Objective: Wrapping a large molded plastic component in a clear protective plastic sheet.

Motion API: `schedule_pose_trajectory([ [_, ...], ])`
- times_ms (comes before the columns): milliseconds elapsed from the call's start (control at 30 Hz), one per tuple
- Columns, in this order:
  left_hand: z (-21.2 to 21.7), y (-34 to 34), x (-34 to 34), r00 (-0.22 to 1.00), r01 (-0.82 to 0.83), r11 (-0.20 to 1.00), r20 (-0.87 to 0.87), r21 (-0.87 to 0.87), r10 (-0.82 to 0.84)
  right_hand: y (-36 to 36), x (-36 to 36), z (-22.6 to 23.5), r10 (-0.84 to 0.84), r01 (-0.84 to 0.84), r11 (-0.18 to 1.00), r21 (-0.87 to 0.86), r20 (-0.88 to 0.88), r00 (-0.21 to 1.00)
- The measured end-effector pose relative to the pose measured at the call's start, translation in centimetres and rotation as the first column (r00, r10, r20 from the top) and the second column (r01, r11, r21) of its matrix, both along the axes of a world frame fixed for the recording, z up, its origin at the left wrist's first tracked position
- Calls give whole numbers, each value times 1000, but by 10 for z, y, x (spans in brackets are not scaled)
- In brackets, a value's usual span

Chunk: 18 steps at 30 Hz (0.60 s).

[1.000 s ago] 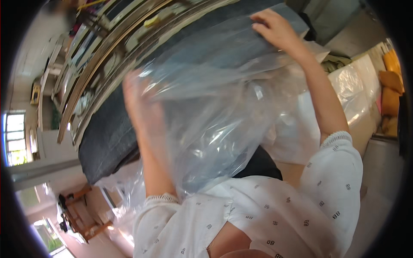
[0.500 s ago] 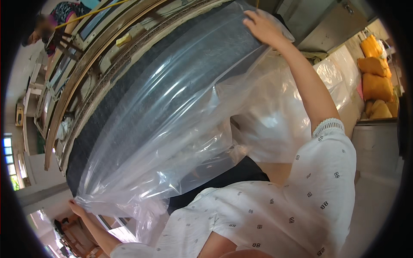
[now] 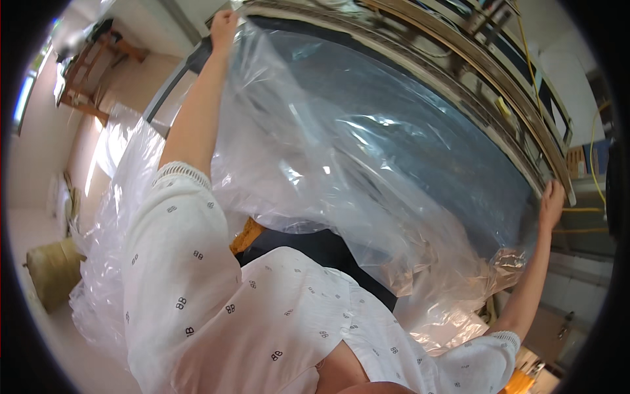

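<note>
A wide sheet of clear plastic film (image 3: 308,164) is stretched in front of me, over a long dark surface (image 3: 295,29). My left hand (image 3: 224,25) is raised at the far left, its fingers closed on the gathered corner of the film. At the right end my right hand (image 3: 552,196) is closed at the film's edge, close to the end of a long rail. Loose folds of film hang down toward my body.
A machine frame with long curved-looking rails (image 3: 459,46) runs along the far side. A yellow cord (image 3: 528,59) hangs there. More crumpled film trails down at left, beside an olive bundle (image 3: 52,272). A wooden chair (image 3: 85,79) stands at the far left.
My view has turned to the right. The left hand has gone up to the far left corner; the right hand, earlier spread on the film, is now lower at the right and closed.
</note>
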State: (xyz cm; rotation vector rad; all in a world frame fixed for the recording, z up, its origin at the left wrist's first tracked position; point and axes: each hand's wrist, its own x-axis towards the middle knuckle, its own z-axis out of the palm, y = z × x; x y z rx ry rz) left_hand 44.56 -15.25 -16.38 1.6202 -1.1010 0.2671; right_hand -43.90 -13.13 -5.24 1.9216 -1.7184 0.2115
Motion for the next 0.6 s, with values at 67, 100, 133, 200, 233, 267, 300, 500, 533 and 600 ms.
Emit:
schedule_pose_trajectory([
  [67,0,14,21,996,-80,997,41,18,79,-22,124,-12,86,-477,858,190,862,499],
  [100,-3,31,48,998,-64,998,20,-17,65,-6,224,2,-37,-534,800,275,910,413],
  [133,-6,33,59,1000,-10,998,-12,-68,9,3,279,2,-119,-719,650,245,968,223],
  [200,-7,27,51,998,-45,997,-49,-66,42,18,378,-1,-359,-906,417,79,930,-83],
  [233,-4,21,39,995,-68,996,-82,-57,63,21,420,-4,-434,-935,354,-15,883,-179],
  [267,1,17,21,995,-54,996,-85,-66,48,34,463,-4,-469,-935,340,-104,843,-264],
  [300,11,8,-10,989,-53,996,-145,-68,43,43,492,-11,-542,-935,332,-123,787,-296],
  [500,29,32,-27,974,-85,994,-218,-70,68,157,514,6,-154,-692,-607,391,796,585],
  [533,34,27,-32,973,-67,995,-224,-77,48,173,490,-2,-184,-638,-703,314,786,590],
  [600,32,25,-30,986,-130,987,-113,-92,119,188,439,21,-131,-579,-754,310,793,595],
])
